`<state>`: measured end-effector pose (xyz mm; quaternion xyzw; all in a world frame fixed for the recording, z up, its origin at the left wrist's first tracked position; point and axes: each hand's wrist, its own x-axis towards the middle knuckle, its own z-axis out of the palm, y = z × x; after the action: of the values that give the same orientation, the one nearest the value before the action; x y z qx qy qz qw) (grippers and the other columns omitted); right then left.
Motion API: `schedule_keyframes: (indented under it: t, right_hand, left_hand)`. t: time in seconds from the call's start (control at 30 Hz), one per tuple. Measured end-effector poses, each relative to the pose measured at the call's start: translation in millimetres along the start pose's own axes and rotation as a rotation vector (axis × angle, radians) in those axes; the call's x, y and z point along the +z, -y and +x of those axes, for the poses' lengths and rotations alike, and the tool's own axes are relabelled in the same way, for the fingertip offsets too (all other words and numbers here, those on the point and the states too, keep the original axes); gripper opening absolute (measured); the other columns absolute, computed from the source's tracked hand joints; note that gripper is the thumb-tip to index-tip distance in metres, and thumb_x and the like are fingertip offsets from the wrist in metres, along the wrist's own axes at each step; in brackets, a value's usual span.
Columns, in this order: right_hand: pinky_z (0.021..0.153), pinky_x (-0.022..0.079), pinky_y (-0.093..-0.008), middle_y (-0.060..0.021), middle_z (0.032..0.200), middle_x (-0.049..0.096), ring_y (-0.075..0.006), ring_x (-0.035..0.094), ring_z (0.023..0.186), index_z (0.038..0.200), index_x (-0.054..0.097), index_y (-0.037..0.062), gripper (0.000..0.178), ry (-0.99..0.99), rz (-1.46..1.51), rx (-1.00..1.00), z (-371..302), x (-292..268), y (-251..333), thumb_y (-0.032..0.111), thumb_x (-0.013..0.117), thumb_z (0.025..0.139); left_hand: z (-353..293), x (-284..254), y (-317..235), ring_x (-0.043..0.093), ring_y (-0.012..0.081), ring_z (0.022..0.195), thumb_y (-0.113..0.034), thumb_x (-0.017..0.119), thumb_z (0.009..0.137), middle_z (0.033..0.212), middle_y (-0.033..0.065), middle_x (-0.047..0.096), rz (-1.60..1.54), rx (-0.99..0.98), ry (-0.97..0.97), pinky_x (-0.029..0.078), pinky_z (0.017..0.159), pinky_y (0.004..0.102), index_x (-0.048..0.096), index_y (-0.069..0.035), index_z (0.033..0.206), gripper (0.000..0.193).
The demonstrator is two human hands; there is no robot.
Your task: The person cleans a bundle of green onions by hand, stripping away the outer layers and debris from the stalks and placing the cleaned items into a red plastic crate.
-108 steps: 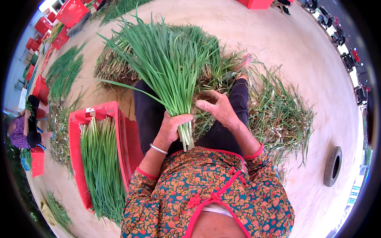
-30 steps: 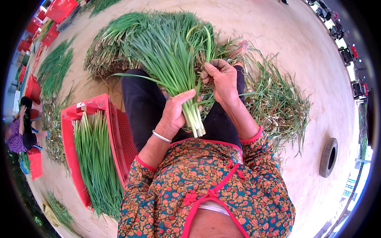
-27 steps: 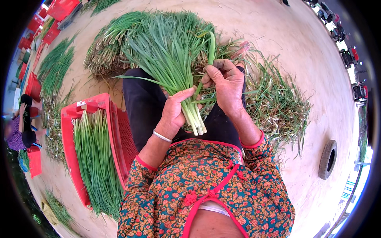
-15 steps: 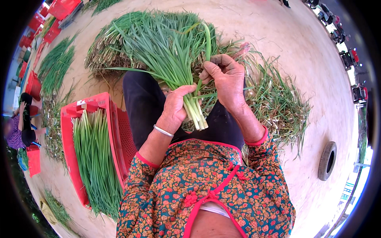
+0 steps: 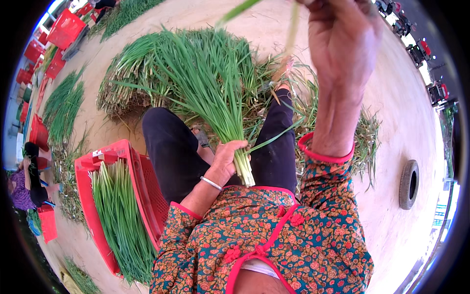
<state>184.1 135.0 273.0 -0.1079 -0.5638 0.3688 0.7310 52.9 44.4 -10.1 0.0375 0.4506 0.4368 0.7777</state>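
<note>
My left hand (image 5: 225, 160) is closed around a bunch of garlic chives (image 5: 215, 105), just below its middle. The pale cut ends point toward my lap, and the green leaves fan out away from me. One loose leaf sticks out to the right beside my thumb. Raised at the upper right, my right hand (image 5: 342, 46) is closed and partly cut off by the picture's top edge. From its fingers trail a green leaf (image 5: 241, 11) and a yellowish strand, both blurred by motion. Beyond my knees lies a large heap of untrimmed chives (image 5: 134, 73) with rooty, brownish ends.
At my left stands a red plastic crate (image 5: 98, 235) with neatly laid chives (image 5: 125, 215). Trimmed leaf litter (image 5: 367, 132) lies right of my leg. A tyre (image 5: 408, 184) stands farther right. Another person (image 5: 24, 188), more chives and red crates (image 5: 68, 28) are at the left.
My right hand has pulled away from the bunch, rising up and right with leaf strands in its fingers. My left hand with the bunch has come slightly lower and nearer to me.
</note>
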Motion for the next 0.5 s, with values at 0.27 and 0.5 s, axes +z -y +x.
schedule_keyframes:
  t: [0.27, 0.5]
  right_hand:
    - [0.067, 0.051, -0.0387, -0.0154, 0.085, 0.067, -0.0281, 0.065, 0.077, 0.114, 0.057, 0.0062, 0.037, 0.206, -1.788, 0.173, -28, -184, -31, 0.017, 0.063, 0.079]
    - [0.053, 0.047, -0.0222, -0.006, 0.082, 0.063, -0.0076, 0.057, 0.062, 0.106, 0.06, -0.0037, 0.029, 0.353, -0.379, 0.957, -156, -63, -54, 0.018, 0.059, 0.087]
  left_hand:
    - [-13, 3, -66, 0.06, 0.0251, 0.063, -0.019, 0.059, 0.087, 0.08, 0.0133, 0.058, -0.437, -0.068, 0.477, 0.053, 0.056, 0.0381, 0.057, 0.001, 0.097, 0.022]
    - [-29, 2, -58, 0.058, 0.0187, 0.08, -0.023, 0.058, 0.089, 0.091, 0.0075, 0.058, -0.652, -0.041, 0.634, 0.049, 0.068, 0.0365, 0.053, -0.001, 0.108, 0.03]
